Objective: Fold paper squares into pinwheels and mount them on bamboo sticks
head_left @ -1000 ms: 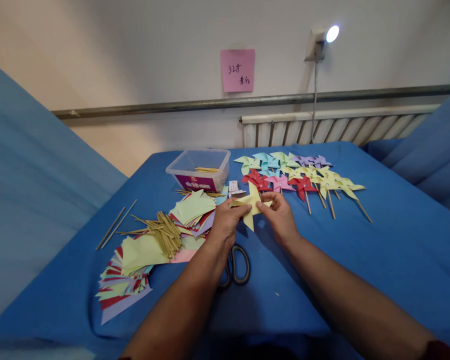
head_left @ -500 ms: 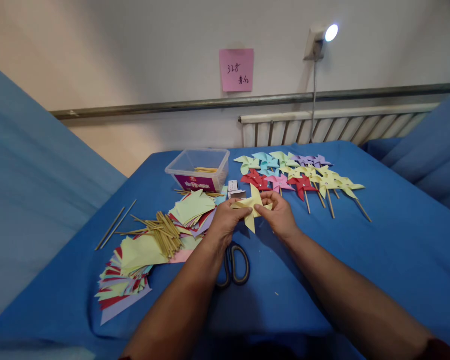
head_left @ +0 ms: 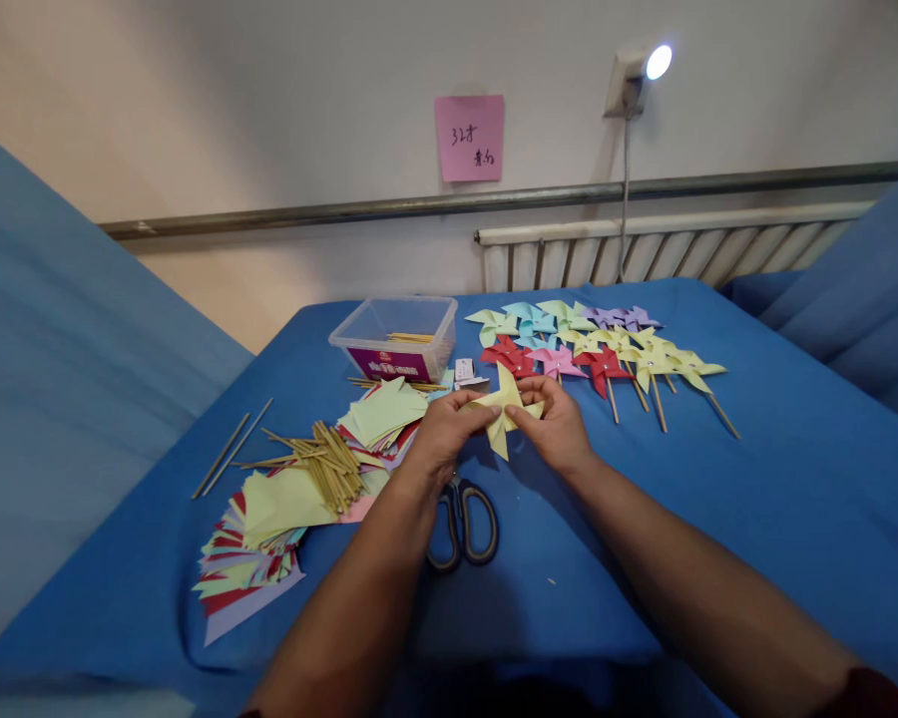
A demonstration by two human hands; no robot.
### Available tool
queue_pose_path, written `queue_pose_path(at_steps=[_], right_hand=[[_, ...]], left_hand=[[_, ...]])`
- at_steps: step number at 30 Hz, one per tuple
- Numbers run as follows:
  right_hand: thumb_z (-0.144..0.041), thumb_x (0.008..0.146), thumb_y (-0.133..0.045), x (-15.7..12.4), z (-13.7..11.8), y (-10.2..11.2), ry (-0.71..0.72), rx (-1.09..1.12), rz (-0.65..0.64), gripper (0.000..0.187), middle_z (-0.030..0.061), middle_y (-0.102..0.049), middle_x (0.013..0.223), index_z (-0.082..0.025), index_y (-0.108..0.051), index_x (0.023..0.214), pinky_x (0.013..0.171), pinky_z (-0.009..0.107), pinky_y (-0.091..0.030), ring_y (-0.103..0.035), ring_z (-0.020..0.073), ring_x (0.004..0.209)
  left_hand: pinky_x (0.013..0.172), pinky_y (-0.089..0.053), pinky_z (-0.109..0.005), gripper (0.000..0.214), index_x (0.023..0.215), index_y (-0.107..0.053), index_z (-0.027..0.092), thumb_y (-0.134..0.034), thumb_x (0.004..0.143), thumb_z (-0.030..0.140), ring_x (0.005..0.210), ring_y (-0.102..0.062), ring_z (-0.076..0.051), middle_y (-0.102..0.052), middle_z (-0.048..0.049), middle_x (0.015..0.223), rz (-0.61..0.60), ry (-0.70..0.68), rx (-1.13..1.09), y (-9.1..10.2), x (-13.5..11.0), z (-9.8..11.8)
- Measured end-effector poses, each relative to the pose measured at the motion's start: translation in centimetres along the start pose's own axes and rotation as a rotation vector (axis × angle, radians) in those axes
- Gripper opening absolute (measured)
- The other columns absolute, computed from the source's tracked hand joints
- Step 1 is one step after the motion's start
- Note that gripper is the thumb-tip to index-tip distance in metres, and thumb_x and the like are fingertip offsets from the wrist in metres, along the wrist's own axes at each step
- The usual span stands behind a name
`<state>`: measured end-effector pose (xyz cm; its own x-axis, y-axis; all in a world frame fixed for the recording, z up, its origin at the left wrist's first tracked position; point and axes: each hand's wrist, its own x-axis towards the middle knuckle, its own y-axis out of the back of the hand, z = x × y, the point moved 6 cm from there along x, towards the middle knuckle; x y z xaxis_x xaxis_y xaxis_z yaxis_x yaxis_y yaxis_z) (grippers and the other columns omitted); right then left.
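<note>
A yellow paper pinwheel (head_left: 503,407) is held just above the blue table (head_left: 755,479), pinched between both hands. My left hand (head_left: 443,434) grips its left side with thumb and fingers closed. From the right, my right hand (head_left: 555,424) pinches it near the centre. The paper's points stick out above and below my fingers. Black-handled scissors (head_left: 464,524) lie on the cloth just under my left wrist.
Finished pinwheels on sticks (head_left: 606,349) lie in rows behind my hands. Stacks of coloured paper squares (head_left: 269,529) and a heap of wooden sticks (head_left: 329,464) sit to the left. A clear plastic box (head_left: 396,337) stands at the back. A pink note (head_left: 470,138) hangs on the wall.
My two hands have drawn closer together on the yellow pinwheel and shifted slightly away from me. The scissors show more from under my left wrist.
</note>
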<state>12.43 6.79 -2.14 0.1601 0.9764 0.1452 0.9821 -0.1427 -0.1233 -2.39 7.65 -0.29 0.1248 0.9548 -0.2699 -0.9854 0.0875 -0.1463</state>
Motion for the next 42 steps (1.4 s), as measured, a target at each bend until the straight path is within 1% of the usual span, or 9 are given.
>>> queue_pose_path(at_steps=[11,14,17,19,22,27,30,35,42], right_hand=[[-0.036,0.068,-0.073,-0.4,0.0,-0.6,0.008,0.024,-0.02,0.035,0.0004,-0.067,0.075,-0.02,-0.057,0.095,0.058,0.029,-0.049,-0.062,0.0157,0.061],[-0.039,0.071,-0.071,0.0,-0.1,0.0,0.053,0.06,0.038,0.036,0.0019,-0.068,0.082,-0.02,-0.059,0.099,0.066,0.03,-0.05,-0.063,0.0161,0.07],[-0.041,0.072,-0.07,0.5,0.4,0.9,0.083,0.068,0.126,0.031,0.0025,-0.068,0.083,-0.02,-0.063,0.094,0.072,0.03,-0.049,-0.063,0.0162,0.075],[-0.041,0.073,-0.068,0.7,1.1,1.3,0.075,-0.012,0.143,0.026,0.0018,-0.068,0.078,-0.02,-0.066,0.088,0.069,0.03,-0.048,-0.061,0.016,0.07],[-0.037,0.078,-0.063,0.9,1.9,0.7,0.105,-0.247,0.047,0.02,0.0025,-0.067,0.076,-0.02,-0.07,0.084,0.065,0.03,-0.047,-0.06,0.0169,0.067],[-0.026,0.084,-0.056,1.7,0.8,-2.8,0.283,-0.77,-0.146,0.021,0.008,-0.069,0.092,-0.023,-0.074,0.093,0.075,0.033,-0.047,-0.064,0.0215,0.084],[-0.022,0.086,-0.053,2.8,0.9,-5.3,0.201,-1.128,-0.285,0.024,0.0126,-0.071,0.099,-0.023,-0.075,0.096,0.073,0.035,-0.046,-0.066,0.0257,0.087],[-0.015,0.076,-0.061,4.1,1.1,-7.6,0.107,-1.238,-0.367,0.022,0.0178,-0.073,0.096,-0.017,-0.076,0.092,0.07,0.037,-0.046,-0.068,0.0313,0.084],[-0.022,0.08,-0.06,4.5,1.3,-8.1,0.048,-1.29,-0.438,0.027,0.0143,-0.073,0.105,-0.019,-0.073,0.104,0.078,0.033,-0.047,-0.068,0.0283,0.095]], left_hand=[[0.046,-0.036,-0.02,0.015,0.06,-0.068,0.015,-0.077,0.053,0.023,0.047,-0.047,-0.009,-0.06,0.0012,0.054,0.035,-0.199,0.274,0.2,0.1,1.0],[0.046,-0.037,-0.02,0.017,0.063,-0.068,0.015,-0.077,0.053,0.024,0.047,-0.049,-0.01,-0.062,0.0005,0.055,0.117,-0.198,0.219,1.3,0.5,1.2],[0.05,-0.043,-0.023,0.025,0.071,-0.068,0.015,-0.079,0.051,0.025,0.051,-0.056,-0.012,-0.065,-0.0007,0.061,0.252,-0.207,0.021,3.4,1.0,1.5],[0.055,-0.047,-0.025,0.027,0.071,-0.065,0.014,-0.079,0.05,0.023,0.053,-0.059,-0.013,-0.065,-0.0006,0.061,0.317,-0.243,-0.108,4.6,1.4,1.9],[0.061,-0.05,-0.027,0.028,0.071,-0.063,0.014,-0.079,0.049,0.02,0.056,-0.061,-0.013,-0.066,-0.0007,0.064,0.36,-0.262,-0.22,5.6,1.7,2.2],[0.061,-0.05,-0.027,0.031,0.074,-0.062,0.013,-0.079,0.048,0.02,0.056,-0.06,-0.013,-0.066,-0.0007,0.064,0.366,-0.27,-0.262,5.4,1.5,2.3],[0.062,-0.05,-0.027,0.032,0.076,-0.064,0.012,-0.079,0.049,0.02,0.058,-0.062,-0.013,-0.068,-0.0025,0.067,0.332,-0.273,-0.282,5.0,1.3,2.3],[0.063,-0.05,-0.026,0.029,0.074,-0.065,0.013,-0.079,0.049,0.019,0.059,-0.062,-0.013,-0.069,-0.0022,0.068,0.314,-0.251,-0.304,4.7,1.0,2.4],[0.063,-0.051,-0.026,0.028,0.072,-0.064,0.012,-0.079,0.049,0.019,0.057,-0.062,-0.012,-0.068,-0.0022,0.066,0.298,-0.248,-0.322,4.5,0.9,2.2]])
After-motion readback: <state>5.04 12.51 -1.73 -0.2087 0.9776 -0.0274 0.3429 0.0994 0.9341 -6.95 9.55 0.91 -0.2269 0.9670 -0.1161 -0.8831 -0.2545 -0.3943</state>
